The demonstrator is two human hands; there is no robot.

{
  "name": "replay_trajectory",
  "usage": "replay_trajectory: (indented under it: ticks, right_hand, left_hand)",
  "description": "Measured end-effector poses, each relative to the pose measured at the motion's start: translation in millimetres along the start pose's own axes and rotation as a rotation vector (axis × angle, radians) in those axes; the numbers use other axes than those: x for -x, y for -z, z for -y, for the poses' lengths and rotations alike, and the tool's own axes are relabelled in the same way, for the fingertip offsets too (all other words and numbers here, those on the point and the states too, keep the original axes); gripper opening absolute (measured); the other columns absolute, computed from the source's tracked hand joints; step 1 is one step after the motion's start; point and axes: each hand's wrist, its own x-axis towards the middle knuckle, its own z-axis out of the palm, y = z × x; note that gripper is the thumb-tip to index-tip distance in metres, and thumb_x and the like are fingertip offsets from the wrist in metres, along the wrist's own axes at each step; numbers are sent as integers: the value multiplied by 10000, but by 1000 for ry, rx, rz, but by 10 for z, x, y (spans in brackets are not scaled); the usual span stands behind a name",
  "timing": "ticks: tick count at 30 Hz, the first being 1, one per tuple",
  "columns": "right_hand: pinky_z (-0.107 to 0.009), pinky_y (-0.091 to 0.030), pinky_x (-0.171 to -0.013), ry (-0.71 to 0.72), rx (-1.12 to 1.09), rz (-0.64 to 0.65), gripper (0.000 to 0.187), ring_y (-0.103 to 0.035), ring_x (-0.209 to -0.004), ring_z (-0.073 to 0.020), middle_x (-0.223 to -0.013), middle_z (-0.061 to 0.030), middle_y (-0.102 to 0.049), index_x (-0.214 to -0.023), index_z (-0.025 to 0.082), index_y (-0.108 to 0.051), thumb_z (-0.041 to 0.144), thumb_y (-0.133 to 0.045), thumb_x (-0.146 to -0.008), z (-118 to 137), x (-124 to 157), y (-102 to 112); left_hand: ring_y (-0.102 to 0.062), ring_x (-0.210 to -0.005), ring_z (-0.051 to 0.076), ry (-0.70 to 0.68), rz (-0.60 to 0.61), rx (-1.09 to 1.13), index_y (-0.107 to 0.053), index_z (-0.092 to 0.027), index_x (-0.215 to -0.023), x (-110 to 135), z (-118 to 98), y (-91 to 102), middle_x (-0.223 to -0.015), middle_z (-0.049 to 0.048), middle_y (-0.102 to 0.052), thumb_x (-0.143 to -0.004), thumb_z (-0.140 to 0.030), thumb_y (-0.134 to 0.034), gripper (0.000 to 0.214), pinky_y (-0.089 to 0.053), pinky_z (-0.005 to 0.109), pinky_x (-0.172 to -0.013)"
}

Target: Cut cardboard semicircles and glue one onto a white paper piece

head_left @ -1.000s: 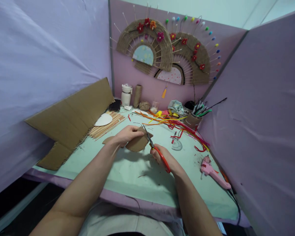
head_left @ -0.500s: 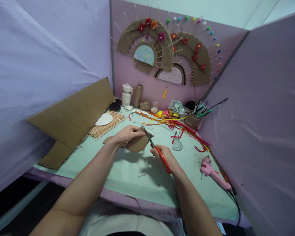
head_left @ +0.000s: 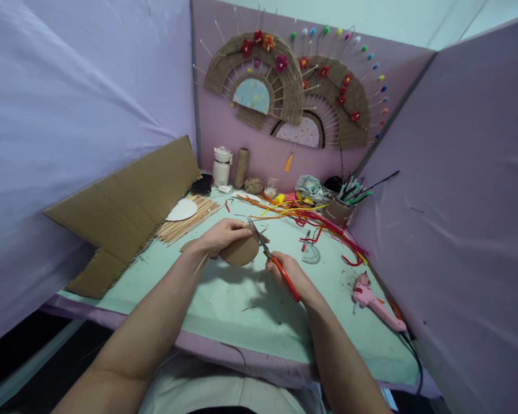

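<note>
My left hand point(head_left: 225, 237) grips a rounded piece of brown cardboard point(head_left: 240, 251) by its upper left edge, thumb on top. In my right hand point(head_left: 285, 270) is a pair of scissors point(head_left: 285, 279) with red handles, fingers wrapped round them. The blades point up and left and lie across the cardboard's right edge, and a narrow offcut shows beyond them. Another cardboard piece point(head_left: 189, 245) lies on the table, partly hidden under my left wrist.
A large cardboard sheet point(head_left: 129, 201) leans at the left beside thin wooden sticks point(head_left: 187, 221). Coloured pipe cleaners point(head_left: 315, 216) spread across the back. A clear protractor point(head_left: 311, 255) lies right of the scissors; a pink glue gun point(head_left: 377, 305) rests near the right edge.
The scissors have cut a little further along the cardboard's right edge, and the strip there has separated more. Both hands stay nearly in place.
</note>
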Motion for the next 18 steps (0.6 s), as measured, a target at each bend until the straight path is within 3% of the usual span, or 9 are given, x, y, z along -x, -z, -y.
replay_trajectory:
  ticks: [4,18]
  right_hand:
    - [-233,-290,-510,51,-52,64,267,-383,-532,-114,-596,40,-455,-705,212,-448,443,-446,-838,-11,20,6]
    - [-230,-254,-498,-16,-43,-5,297,-335,-527,-102,-549,59,-391,-619,214,-413,435,-504,-796,47,35,3]
  left_hand:
    - [-511,-593,131,-30,39,-79,-671,-179,-720,11,7,19,-657,-22,-610,-734,-484,-682,306,-359,247,-549]
    - [-558,-664,150,-48,69,-129,-724,-158,-854,23,-7,33,-759,2,-672,-769,-460,-641,325,-404,249,-586]
